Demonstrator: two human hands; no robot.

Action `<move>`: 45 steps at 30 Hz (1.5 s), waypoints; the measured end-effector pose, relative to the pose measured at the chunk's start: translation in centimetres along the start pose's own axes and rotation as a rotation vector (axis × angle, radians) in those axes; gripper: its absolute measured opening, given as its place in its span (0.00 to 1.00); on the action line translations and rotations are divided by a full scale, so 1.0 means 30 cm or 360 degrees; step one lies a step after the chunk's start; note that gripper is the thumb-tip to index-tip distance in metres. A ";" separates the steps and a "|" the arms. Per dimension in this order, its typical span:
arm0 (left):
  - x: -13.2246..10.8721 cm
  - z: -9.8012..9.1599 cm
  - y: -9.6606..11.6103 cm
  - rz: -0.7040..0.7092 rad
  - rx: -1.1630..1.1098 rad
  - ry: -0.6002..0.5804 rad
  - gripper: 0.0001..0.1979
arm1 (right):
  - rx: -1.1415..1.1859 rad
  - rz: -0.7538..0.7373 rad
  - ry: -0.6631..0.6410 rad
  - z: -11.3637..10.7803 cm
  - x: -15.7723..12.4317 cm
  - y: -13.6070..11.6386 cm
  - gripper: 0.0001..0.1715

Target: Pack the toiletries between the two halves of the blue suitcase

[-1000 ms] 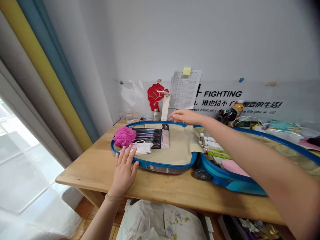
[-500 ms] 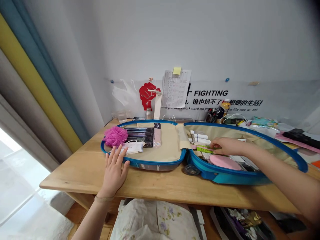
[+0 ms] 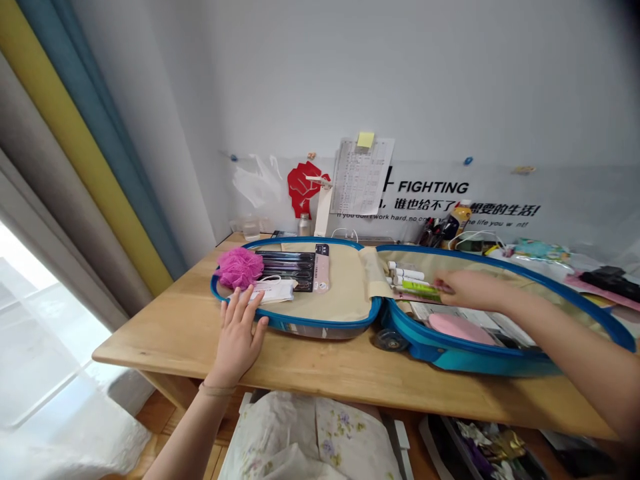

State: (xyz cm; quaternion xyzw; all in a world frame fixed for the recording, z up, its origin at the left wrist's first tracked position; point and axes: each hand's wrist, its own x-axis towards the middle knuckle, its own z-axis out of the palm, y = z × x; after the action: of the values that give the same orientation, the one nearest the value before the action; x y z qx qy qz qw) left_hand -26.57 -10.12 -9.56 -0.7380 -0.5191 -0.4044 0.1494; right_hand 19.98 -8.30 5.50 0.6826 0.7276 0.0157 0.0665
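An open blue suitcase (image 3: pixel 327 325) lies flat on a wooden desk (image 3: pixel 180 327). Its left half holds a pink bath sponge (image 3: pixel 239 267), a dark pack of toothbrushes (image 3: pixel 295 269) and a white face mask (image 3: pixel 273 291). My left hand (image 3: pixel 239 340) rests flat, fingers spread, on the front left rim beside the mask. My right hand (image 3: pixel 467 289) is inside the right half, fingers closed on a green tube (image 3: pixel 419 287) and holding it just above the white tubes (image 3: pixel 406 273) there. A pink oval pad (image 3: pixel 454 327) lies below that hand.
Against the wall stand a small metal bottle (image 3: pixel 302 226), pens, an orange-capped bottle (image 3: pixel 460 217) and cables. Pinned paper sheets (image 3: pixel 361 176) and wall lettering hang behind. Curtains (image 3: pixel 75 167) hang at the left. Packets clutter the desk's right end (image 3: pixel 595 273). A floral cloth (image 3: pixel 315 440) lies on my lap.
My right hand drew back from the suitcase's far rim into the right half, took hold of the green tube and raised it slightly. The left hand stayed on the rim.
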 end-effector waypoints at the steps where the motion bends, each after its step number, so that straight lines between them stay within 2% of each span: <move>1: 0.000 0.000 0.000 -0.0007 -0.0002 -0.0003 0.23 | -0.0002 -0.0010 0.0030 -0.029 0.010 -0.008 0.07; 4: 0.001 -0.003 0.003 -0.0021 -0.0003 -0.0004 0.23 | -0.0002 -0.0092 0.0114 -0.118 0.051 -0.097 0.13; 8: 0.002 -0.004 0.005 -0.0015 0.0009 0.0015 0.22 | -0.0148 -0.0402 0.0081 -0.179 0.110 -0.359 0.15; 11: 0.002 -0.004 0.003 -0.0011 0.0013 0.0007 0.22 | -0.0292 -0.0642 -0.0020 -0.161 0.157 -0.565 0.17; 13: 0.002 -0.004 0.003 -0.0018 0.0015 -0.0014 0.23 | -0.0311 -0.0721 -0.0078 -0.128 0.190 -0.667 0.17; 16: 0.002 -0.007 0.006 -0.0019 0.0011 -0.0022 0.24 | -0.0299 -0.0811 -0.0140 -0.075 0.234 -0.754 0.16; 19: 0.004 -0.009 0.009 -0.0025 0.0005 -0.0021 0.23 | -0.0269 -0.0869 -0.0163 -0.036 0.260 -0.783 0.15; 23: 0.005 -0.009 0.008 -0.0025 0.0004 -0.0030 0.23 | -0.0201 -0.0869 -0.0128 -0.003 0.269 -0.784 0.19; 27: 0.004 -0.008 0.006 -0.0021 0.0007 -0.0022 0.22 | -0.0139 -0.0846 -0.0123 0.014 0.265 -0.785 0.15; 30: 0.003 -0.007 0.006 -0.0019 0.0009 -0.0021 0.22 | -0.0073 -0.0829 -0.0108 -0.008 0.266 -0.775 0.12; 32: 0.003 -0.007 0.005 0.0000 0.0009 -0.0015 0.22 | -0.0010 -0.0794 -0.0072 -0.051 0.274 -0.742 0.13; 35: 0.003 -0.007 0.005 0.0015 0.0012 0.0001 0.22 | 0.0081 -0.0644 0.0051 -0.140 0.296 -0.629 0.18; 37: 0.002 -0.007 0.006 0.0012 0.0014 -0.0003 0.22 | 0.0110 -0.0477 0.0121 -0.190 0.310 -0.516 0.21; 39: 0.002 -0.007 0.007 0.0007 0.0012 -0.0012 0.23 | 0.0118 -0.0318 0.0098 -0.213 0.317 -0.391 0.22; 42: 0.001 -0.006 0.006 -0.0016 0.0001 -0.0027 0.23 | 0.0140 -0.0180 -0.0123 -0.187 0.303 -0.224 0.16; 45: 0.000 -0.004 0.003 -0.0035 -0.0007 -0.0022 0.23 | 0.0162 -0.0131 -0.0346 -0.112 0.268 -0.120 0.10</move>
State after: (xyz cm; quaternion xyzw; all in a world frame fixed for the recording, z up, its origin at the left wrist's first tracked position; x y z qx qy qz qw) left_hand -26.55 -10.23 -9.46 -0.7354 -0.5274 -0.4020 0.1397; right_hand 15.55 -0.32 7.81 0.6524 0.7433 -0.0981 0.1109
